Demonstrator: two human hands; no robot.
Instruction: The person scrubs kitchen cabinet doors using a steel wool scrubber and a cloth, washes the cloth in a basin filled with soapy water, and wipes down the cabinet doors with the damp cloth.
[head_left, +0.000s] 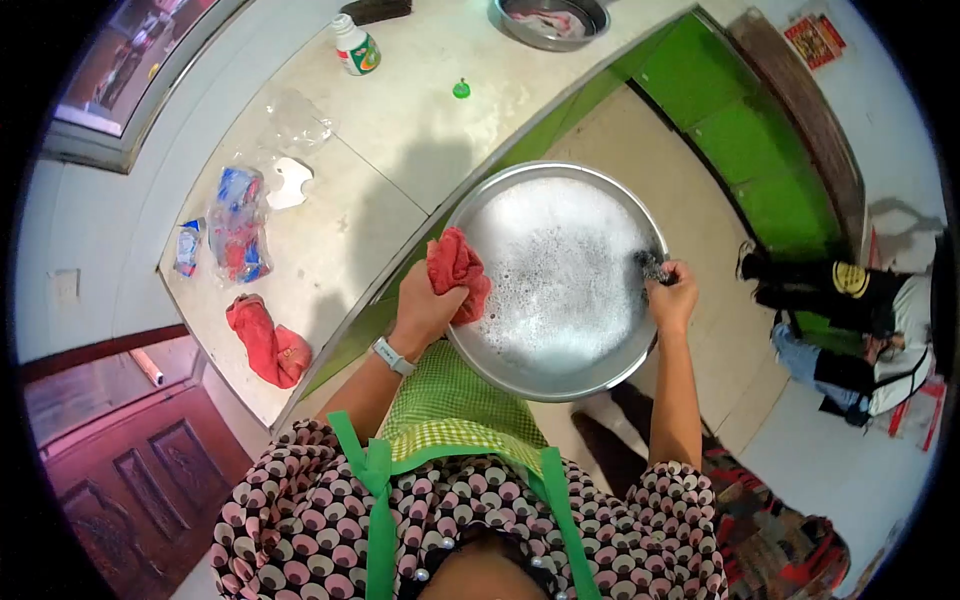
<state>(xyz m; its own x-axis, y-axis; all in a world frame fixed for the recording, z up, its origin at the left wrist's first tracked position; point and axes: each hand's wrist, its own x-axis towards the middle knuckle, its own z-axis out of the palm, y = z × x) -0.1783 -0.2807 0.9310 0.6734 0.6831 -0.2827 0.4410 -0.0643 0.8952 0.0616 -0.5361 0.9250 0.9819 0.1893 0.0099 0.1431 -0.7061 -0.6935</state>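
A large round metal basin (560, 392) full of white suds is held in front of my body, beside the counter edge. My left hand (428, 305) is closed around a bunched red cloth (460, 270) against the basin's left rim. At the right rim, my right hand (675, 298) is closed on a dark, wiry scouring pad (650, 266), its thumb over the edge. The fingers under the rim are hidden.
On the counter (380, 150) lie a second red cloth (268, 342), plastic packaging (240, 225), a white bottle (355, 46) and a green cap (461, 89). A metal pan (555, 38) holds a cloth at the far end. Clothes (830, 280) hang at right.
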